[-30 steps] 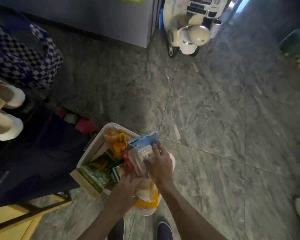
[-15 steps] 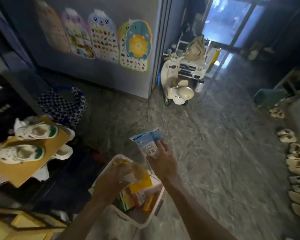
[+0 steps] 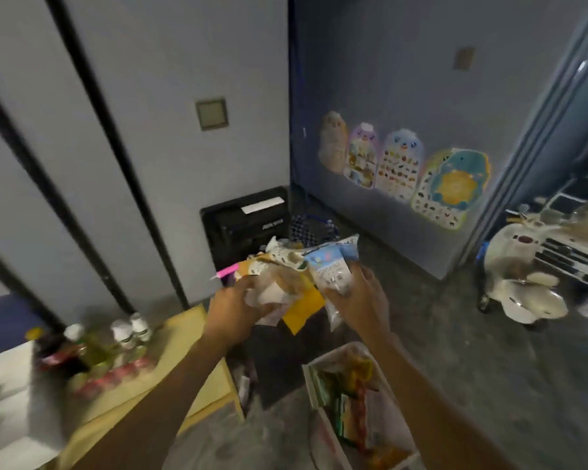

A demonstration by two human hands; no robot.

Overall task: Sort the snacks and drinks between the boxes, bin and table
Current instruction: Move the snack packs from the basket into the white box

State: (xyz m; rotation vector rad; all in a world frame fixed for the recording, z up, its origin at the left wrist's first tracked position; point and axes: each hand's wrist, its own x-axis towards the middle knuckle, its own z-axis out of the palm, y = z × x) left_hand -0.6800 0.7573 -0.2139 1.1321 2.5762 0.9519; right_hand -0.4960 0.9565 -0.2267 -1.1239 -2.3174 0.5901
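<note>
My left hand [image 3: 233, 308] grips a clear bag with a bun and a yellow label [image 3: 287, 293], held up in front of me. My right hand [image 3: 360, 300] holds a blue and white snack packet [image 3: 333, 269] right beside it, the two packs touching. Below my right forearm stands a white bin [image 3: 333, 357] on the floor, with several colourful snack packs [image 3: 353, 412] inside. To the left, a yellow table [image 3: 184, 337] carries several drink bottles [image 3: 95, 351] in a cluster. The view is blurred.
A white box [image 3: 7, 385] sits on the table's left end. A black appliance [image 3: 245, 225] and a checked bag [image 3: 314, 228] stand against the wall behind my hands. A white toy scooter [image 3: 523, 286] is parked at the right. Grey stone floor lies between.
Both hands have lifted their packs up out of the bin. My view has swung up and to the left, from the floor to the wall and the table with bottles.
</note>
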